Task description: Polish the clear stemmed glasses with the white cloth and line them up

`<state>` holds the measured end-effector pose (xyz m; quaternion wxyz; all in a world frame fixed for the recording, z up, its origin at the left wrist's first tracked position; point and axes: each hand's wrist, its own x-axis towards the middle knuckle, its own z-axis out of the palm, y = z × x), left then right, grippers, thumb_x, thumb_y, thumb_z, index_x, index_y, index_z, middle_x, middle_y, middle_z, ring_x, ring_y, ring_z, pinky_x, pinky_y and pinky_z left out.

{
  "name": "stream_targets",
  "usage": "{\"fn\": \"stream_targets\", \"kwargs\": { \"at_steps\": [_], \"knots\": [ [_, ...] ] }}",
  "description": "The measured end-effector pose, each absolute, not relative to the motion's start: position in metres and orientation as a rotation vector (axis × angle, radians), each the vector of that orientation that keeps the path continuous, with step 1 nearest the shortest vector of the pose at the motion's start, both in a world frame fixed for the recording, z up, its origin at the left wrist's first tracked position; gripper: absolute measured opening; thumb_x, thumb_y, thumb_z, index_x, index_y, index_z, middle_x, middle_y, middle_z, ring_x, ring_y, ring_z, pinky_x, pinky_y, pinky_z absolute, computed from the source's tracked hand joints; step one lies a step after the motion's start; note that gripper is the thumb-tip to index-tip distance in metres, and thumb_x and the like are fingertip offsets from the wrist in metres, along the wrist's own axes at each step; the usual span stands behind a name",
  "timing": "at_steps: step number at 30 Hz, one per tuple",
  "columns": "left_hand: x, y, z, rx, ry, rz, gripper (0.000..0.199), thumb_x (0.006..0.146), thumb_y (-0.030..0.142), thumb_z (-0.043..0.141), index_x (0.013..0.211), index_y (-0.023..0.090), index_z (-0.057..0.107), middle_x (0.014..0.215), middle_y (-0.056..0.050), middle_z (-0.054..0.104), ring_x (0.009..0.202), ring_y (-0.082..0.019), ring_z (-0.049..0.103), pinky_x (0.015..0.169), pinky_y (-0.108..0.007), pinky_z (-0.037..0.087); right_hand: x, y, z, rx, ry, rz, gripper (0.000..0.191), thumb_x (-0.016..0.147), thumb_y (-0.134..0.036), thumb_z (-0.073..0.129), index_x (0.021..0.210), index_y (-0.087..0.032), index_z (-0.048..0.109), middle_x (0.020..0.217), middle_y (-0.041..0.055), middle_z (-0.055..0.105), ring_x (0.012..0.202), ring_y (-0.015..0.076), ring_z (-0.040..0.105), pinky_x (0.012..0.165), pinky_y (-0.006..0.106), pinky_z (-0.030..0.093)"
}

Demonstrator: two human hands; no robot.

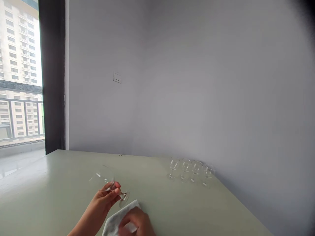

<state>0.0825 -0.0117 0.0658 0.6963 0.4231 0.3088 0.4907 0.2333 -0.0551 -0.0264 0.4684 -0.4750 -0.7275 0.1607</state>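
My left hand (107, 197) is closed around the stem of a clear wine glass (125, 196). The glass is tipped on its side above the table, bowl to the left and foot to the right. Below it lies a folded pale grey cloth (118, 217) near the table's front edge. Over this cloth is my right hand (136, 221), its fingers curled and smeared by motion. A bit of cloth shows between thumb and fingers, but whether they grip it cannot be made out.
Several clear wine glasses (196, 167) stand upright in a row at the back right of the pale green table (61, 196), near the wall (197, 98). The table's right edge slants toward me. At the left is a dark frame (54, 75) beside a window.
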Motion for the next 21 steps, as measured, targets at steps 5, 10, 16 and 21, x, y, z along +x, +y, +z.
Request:
{"fn": "stream_targets", "kwargs": {
  "at_steps": [5,10,16,21],
  "knots": [
    [0.098,-0.014,0.04,1.268,0.841,1.098,0.047,0.056,0.041,0.078,0.099,0.024,0.068,0.067,0.004,0.056,0.065,-0.013,0.052,0.062,-0.023,0.044,0.25,-0.068,0.022,-1.296,-1.506,0.471,0.011,0.076,-0.021,0.054,0.086,-0.021,0.055,0.073,-0.0016,0.057,0.064,0.013,0.052,0.061,0.023,0.042],
    [0.11,-0.022,0.023,1.45,0.814,0.967,0.044,0.062,0.045,0.071,0.099,0.023,0.069,0.086,-0.003,0.065,0.085,-0.022,0.059,0.08,-0.03,0.047,0.246,-0.064,0.022,-1.38,-1.7,0.34,0.027,0.065,-0.007,0.054,0.085,-0.022,0.064,0.07,-0.0011,0.054,0.063,0.0139,0.051,0.058,0.023,0.038],
    [0.114,-0.024,0.017,1.541,0.877,0.949,0.039,0.065,0.04,0.067,0.099,0.021,0.067,0.095,-0.006,0.062,0.087,-0.022,0.06,0.08,-0.031,0.048,0.25,-0.063,0.014,-1.436,-1.86,0.237,0.021,0.063,-0.009,0.054,0.08,-0.018,0.062,0.076,0.0052,0.066,0.072,0.0217,0.059,0.064,0.029,0.041],
    [0.117,-0.025,0.014,1.604,0.939,1.044,0.044,0.068,0.04,0.061,0.107,0.021,0.056,0.083,-0.002,0.054,0.081,-0.019,0.056,0.071,-0.028,0.05,0.267,-0.055,0.021,-1.475,-1.737,0.438,0.013,0.079,-0.024,0.048,0.085,-0.02,0.058,0.07,0.0007,0.066,0.063,0.0161,0.06,0.058,0.023,0.041]
  ]
}}
